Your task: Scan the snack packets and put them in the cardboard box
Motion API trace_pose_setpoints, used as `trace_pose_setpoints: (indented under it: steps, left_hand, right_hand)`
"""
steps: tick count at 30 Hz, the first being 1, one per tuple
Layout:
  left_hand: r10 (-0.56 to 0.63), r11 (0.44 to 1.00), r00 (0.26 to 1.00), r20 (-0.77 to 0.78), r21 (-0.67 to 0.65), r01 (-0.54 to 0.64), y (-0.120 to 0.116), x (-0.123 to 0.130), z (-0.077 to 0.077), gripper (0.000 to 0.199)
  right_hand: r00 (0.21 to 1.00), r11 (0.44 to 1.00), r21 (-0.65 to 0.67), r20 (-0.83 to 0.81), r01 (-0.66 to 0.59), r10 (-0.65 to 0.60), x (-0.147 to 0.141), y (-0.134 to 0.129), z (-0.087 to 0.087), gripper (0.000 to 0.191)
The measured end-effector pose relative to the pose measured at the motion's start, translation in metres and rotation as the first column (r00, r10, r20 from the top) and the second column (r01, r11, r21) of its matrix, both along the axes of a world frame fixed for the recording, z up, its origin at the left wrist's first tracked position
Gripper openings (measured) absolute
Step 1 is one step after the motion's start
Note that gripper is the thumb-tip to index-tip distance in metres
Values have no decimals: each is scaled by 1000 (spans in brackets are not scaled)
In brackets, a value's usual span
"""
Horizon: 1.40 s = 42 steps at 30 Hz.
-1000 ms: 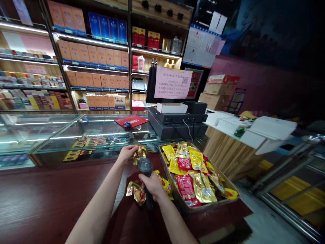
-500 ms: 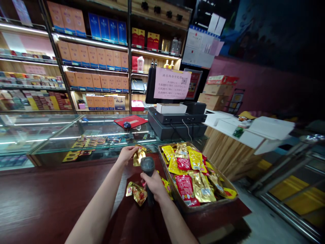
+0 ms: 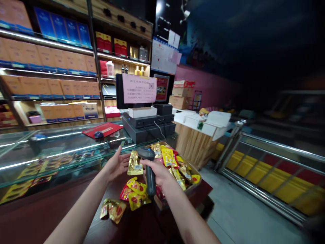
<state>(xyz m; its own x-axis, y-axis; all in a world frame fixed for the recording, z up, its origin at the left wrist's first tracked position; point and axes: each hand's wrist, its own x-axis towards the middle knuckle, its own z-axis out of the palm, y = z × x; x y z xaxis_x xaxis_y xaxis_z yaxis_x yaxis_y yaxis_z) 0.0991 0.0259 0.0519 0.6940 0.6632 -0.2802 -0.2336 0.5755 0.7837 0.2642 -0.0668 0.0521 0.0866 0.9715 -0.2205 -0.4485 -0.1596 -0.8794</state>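
My right hand (image 3: 158,173) is wrapped round the handle of a black handheld scanner (image 3: 150,176), whose head points up and left. My left hand (image 3: 117,165) has its fingers spread and holds nothing. Between the two hands, beside the scanner head, is a gold packet (image 3: 135,164); whether my right fingers touch it I cannot tell. Yellow and red packets (image 3: 137,193) lie in a small pile on the dark red counter, with gold packets (image 3: 113,209) nearer to me. A shallow box (image 3: 195,187) full of yellow, red and gold packets stands behind my right hand.
Behind the box are a black cash drawer (image 3: 149,130) and a monitor (image 3: 119,90) bearing a pink sign. A glass display case (image 3: 63,149) runs along the left, with a mouse (image 3: 99,135) on a red mat. A metal railing (image 3: 266,142) stands at the right.
The view has swung to the right. My left hand has let go of the gold packet and opened. My right hand still holds the scanner, and more of the yellow and red pile shows.
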Motion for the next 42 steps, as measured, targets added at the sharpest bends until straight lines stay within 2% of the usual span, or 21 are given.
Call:
trace_pose_setpoints:
  steps: [5, 8, 12, 16, 19, 23, 26, 29, 33, 36, 42]
  left_hand:
    - [-104, 995, 994, 36, 4, 104, 2, 59, 25, 78]
    - [-144, 990, 989, 24, 5, 144, 3, 101, 33, 80]
    - [-162, 987, 987, -14, 10, 162, 5, 150, 38, 81]
    - [-98, 993, 991, -86, 54, 103, 14, 178, 36, 84]
    - [-47, 996, 989, -138, 74, 58, 20, 182, 32, 85]
    - [-22, 998, 989, -147, 62, 32, 23, 168, 31, 86]
    - [12, 998, 991, -130, 57, -5, 24, 147, 30, 86]
    - [58, 997, 993, -107, 65, -51, 25, 117, 26, 83]
    - [120, 992, 990, -77, 52, -116, 22, 64, 17, 77]
    - [174, 985, 982, -78, 13, -174, 14, 20, 7, 70]
    - [294, 953, 952, -81, -44, -298, -14, -59, -29, 61]
  right_hand:
    - [996, 996, 17, 31, 83, -83, 55, -13, 26, 20]
    - [985, 987, 15, 60, 162, -163, 86, -20, 35, 12]
    - [976, 980, -36, 101, 197, -192, 119, -23, 42, 9]
    - [974, 981, -56, 138, 188, -179, 141, -13, 41, 8]
    - [968, 978, -55, 168, 200, -189, 147, -3, 35, 8]
    - [943, 964, -40, 221, 264, -250, 145, 2, 29, 7]
    - [940, 965, -6, 230, 262, -254, 133, -4, 34, 12]
    - [951, 973, 75, 204, 220, -231, 110, -11, 44, 20]
    - [978, 993, 69, 176, 100, -110, 68, -13, 45, 23]
    - [985, 999, 53, 174, 7, -16, 31, -5, 27, 24]
    - [975, 986, -19, 150, -165, 166, -40, 7, -29, 25]
